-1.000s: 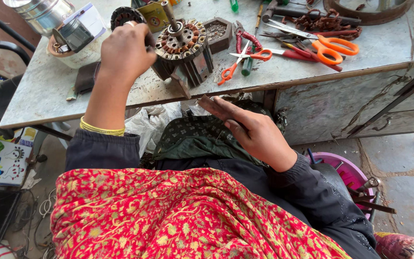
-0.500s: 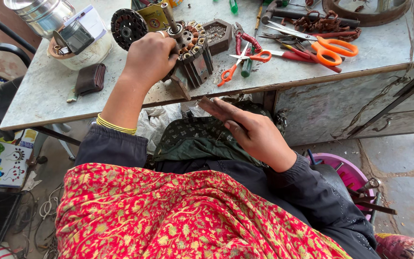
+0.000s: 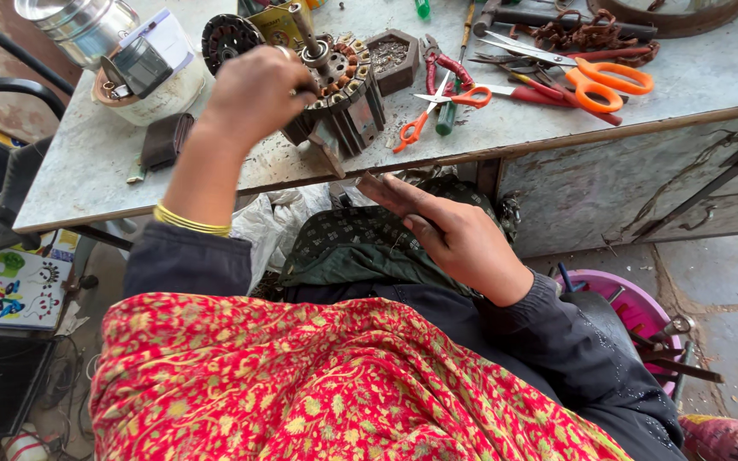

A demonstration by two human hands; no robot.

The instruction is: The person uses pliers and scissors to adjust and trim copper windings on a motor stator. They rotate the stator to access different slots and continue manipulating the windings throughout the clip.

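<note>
1. Head view, the hands: the left hand (image 3: 254,94) is clenched round the top of the motor stator (image 3: 339,90), a finned metal core with copper windings and a shaft sticking up; a second ago this hand sat further left and lower on the part, so it has slid up along it and now covers the near side of the windings
2. Head view, the stator: it stands tilted at the front edge of the surface (image 3: 87,162), and it has tipped a little more towards the person than half a second ago, which suggests the part is being turned or rocked in the grip
3. Head view, the other hand: the right hand (image 3: 450,235) lies below the edge of the surface, fingers stretched out flat and together over the dark green cloth (image 3: 360,248); it may press a thin strip against the fingers, though I cannot tell, and it has barely moved across the three pictures
4. Head view, round about: orange scissors (image 3: 595,81), small orange-handled snips (image 3: 437,107), a round dark rotor (image 3: 228,38) and a white tub (image 3: 160,90) lie untouched, so the work for now rests with the left hand alone
</note>
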